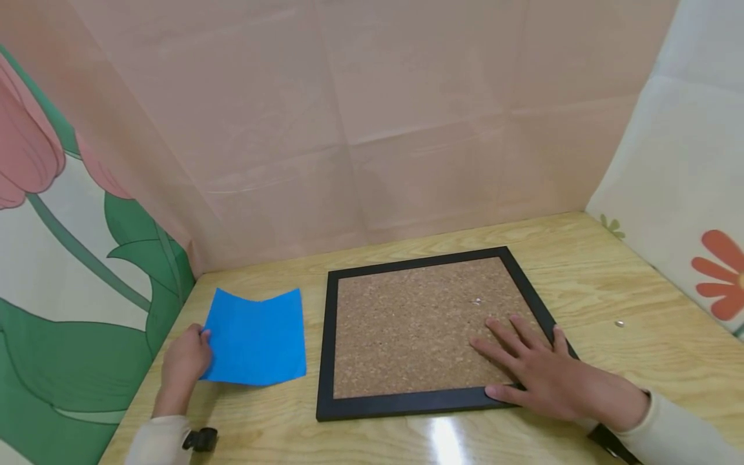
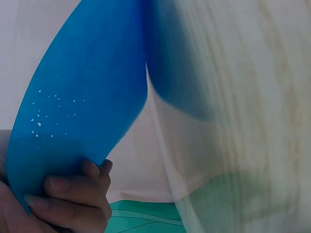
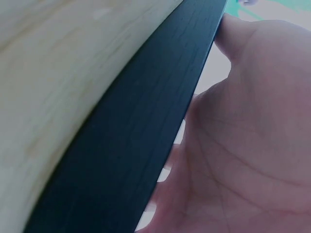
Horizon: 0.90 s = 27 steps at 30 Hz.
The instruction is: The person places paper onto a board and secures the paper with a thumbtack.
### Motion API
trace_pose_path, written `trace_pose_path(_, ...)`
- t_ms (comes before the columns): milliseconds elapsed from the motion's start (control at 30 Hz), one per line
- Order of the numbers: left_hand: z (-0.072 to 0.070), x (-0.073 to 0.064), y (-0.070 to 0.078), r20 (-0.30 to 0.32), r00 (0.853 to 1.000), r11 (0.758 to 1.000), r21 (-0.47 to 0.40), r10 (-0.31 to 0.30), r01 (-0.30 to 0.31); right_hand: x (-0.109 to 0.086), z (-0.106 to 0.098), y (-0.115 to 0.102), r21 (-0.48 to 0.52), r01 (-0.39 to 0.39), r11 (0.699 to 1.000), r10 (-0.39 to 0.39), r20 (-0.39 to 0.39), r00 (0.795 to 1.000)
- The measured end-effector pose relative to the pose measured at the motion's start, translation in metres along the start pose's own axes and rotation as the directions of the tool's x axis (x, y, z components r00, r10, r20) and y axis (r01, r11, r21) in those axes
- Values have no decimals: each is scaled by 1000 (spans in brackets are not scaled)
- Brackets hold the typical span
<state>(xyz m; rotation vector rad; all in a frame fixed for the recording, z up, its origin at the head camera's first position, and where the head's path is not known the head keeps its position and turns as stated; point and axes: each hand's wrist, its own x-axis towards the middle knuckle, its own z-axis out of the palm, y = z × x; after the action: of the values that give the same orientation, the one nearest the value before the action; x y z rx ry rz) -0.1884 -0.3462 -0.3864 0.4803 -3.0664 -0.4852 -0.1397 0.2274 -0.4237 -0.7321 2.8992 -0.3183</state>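
At the left of the head view, my left hand (image 1: 187,354) pinches the left edge of a blue sheet (image 1: 256,339), which is held slightly bowed above the table. Small white specks mark the sheet (image 2: 82,92) in the left wrist view, and its lower edge sits between thumb and curled fingers. My right hand (image 1: 543,374) lies with spread, straight fingers over the lower right corner of a black-framed cork board (image 1: 418,329). Its palm faces the dark frame (image 3: 131,116) in the right wrist view. A small shiny piece (image 1: 477,301) is on the cork, its kind too small to tell.
Another small shiny piece (image 1: 620,323) lies on the wood-grain table (image 1: 587,278) right of the board. A pink sheet (image 1: 349,129) hangs behind the table. Walls with painted flowers stand at the left (image 1: 81,336) and right (image 1: 686,161).
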Motion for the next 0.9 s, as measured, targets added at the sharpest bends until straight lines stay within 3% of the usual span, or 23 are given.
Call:
trace_pose_path(500,-16,-2,-2,-72,997,995,-87,36,-42,0,0,1,-21,-3,1000,4,9,1000)
trace_pose_path(733,-26,-10,-7,-134,989,989,-126,58,-75,0,-2,0,5,6,1000,-7,10,1000)
trace_pose_path(900,-31,-11,-4,-140,988,985,-153,63,-85,0,0,0,6,2,1000,-2,-2,1000)
